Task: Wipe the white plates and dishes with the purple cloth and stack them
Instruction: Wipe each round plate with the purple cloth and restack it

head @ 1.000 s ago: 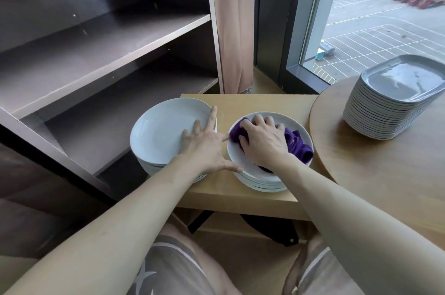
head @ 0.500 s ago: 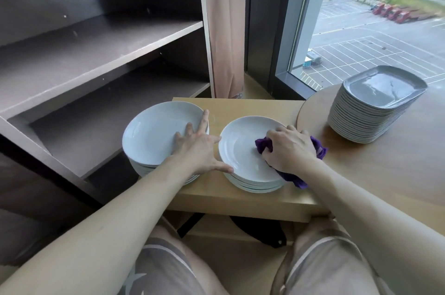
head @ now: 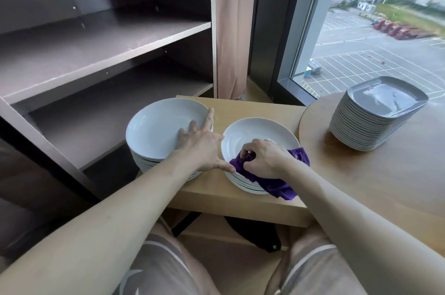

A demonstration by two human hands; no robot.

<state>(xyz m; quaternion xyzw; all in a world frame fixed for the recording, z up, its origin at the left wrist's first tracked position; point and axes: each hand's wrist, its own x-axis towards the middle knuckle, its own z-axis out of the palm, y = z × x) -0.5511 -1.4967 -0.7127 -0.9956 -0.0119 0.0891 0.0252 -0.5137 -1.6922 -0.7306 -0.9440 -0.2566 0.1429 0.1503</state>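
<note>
Crucially, the right hand pinches the bunched purple cloth at the near rim of the right plate stack, whose bare hollow lies just ahead, while the left hand, fingers spread flat, rests on the left stack on the counter.

The right hand grips the purple cloth on the right plate stack; the left hand rests flat beside it.

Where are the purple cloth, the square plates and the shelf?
purple cloth (head: 277,186): head view, on its hanging lower part.
square plates (head: 385,94): head view, on the top plate's face.
shelf (head: 96,46): head view, on the upper board.
</note>
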